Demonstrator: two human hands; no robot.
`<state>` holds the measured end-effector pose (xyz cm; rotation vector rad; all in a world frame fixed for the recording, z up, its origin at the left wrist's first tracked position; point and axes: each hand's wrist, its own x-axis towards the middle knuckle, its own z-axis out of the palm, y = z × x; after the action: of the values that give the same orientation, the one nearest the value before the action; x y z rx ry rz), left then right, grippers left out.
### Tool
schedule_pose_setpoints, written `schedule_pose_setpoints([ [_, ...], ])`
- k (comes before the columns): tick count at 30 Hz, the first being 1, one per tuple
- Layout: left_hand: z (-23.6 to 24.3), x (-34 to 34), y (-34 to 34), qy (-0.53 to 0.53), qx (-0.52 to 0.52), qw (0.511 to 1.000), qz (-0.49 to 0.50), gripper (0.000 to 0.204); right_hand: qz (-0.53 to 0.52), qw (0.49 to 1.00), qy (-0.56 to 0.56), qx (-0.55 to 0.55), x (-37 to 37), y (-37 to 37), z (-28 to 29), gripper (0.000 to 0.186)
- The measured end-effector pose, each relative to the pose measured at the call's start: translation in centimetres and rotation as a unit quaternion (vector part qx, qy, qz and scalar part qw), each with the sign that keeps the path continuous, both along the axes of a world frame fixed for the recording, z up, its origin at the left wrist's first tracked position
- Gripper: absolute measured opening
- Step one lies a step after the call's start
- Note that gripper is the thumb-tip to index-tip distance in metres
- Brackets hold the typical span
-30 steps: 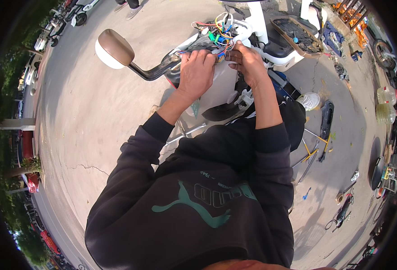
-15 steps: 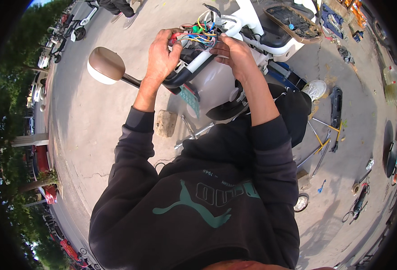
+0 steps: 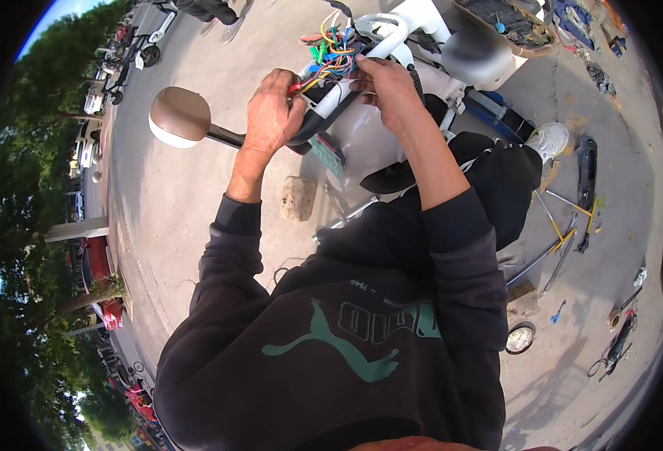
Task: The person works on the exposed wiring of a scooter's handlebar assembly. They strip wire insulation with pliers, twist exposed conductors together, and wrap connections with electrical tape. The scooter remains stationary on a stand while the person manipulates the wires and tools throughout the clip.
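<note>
"Left hand (image 3: 274, 113) first: how does it stand?"

"Nearly closed, with a red connector (image 3: 294, 89) pinched at its fingertips, as far as I can tell."

"And the right hand (image 3: 388, 89)?"

"Partly open, fingers loosely curled, its tips at the right side of the wire bundle (image 3: 336, 62). Whether it grips a strand I can't tell (they overlap just there)."

"How far along does the work look?"

"Partway, I'd judge. The wiring is out in the open beside the white frame (image 3: 426, 22), with green connectors (image 3: 319, 52) showing in it. Which ends are joined is too small to make out. The loose strands themselves seem to be what is left: no cover lies over them."

"Where is the bundle, then?"

"Between the hands and slightly beyond them, the red connector at its near left edge."
</note>
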<state>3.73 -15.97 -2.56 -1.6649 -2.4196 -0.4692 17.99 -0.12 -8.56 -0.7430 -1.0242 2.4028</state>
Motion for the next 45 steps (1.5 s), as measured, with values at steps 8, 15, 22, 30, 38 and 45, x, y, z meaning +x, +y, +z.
schedule_pose_setpoints([
  [8,-0.9,1.1,3.0,-0.033,-0.019,0.999,0.006,0.025,0.024,0.998,-0.01,0.064,1.4,5.0,-3.4,0.021],
  [15,0.5,0.8,5.2,-0.07,0.0,0.998,0.003,0.02,0.08,0.984,-0.009,0.158,2.5,9.5,-3.8,0.021],
  [22,0.8,0.2,5.1,-0.345,0.01,0.938,-0.003,0.025,0.111,0.982,-0.022,0.154,3.6,12.2,-4.5,0.021],
  [30,-1.4,0.5,8.0,-0.22,0.164,0.95,0.15,0.033,0.105,0.984,0.009,0.142,3.5,13.6,-5.6,0.023],
  [38,-2.6,3.0,16.4,-0.002,-0.015,0.997,0.069,0.083,0.209,0.959,0.022,0.191,4.3,13.0,-4.5,0.029],
  [45,-0.5,0.7,17.7,-0.255,0.027,0.966,0.017,0.049,0.228,0.921,0.006,0.314,2.2,12.0,-4.9,0.017],
])
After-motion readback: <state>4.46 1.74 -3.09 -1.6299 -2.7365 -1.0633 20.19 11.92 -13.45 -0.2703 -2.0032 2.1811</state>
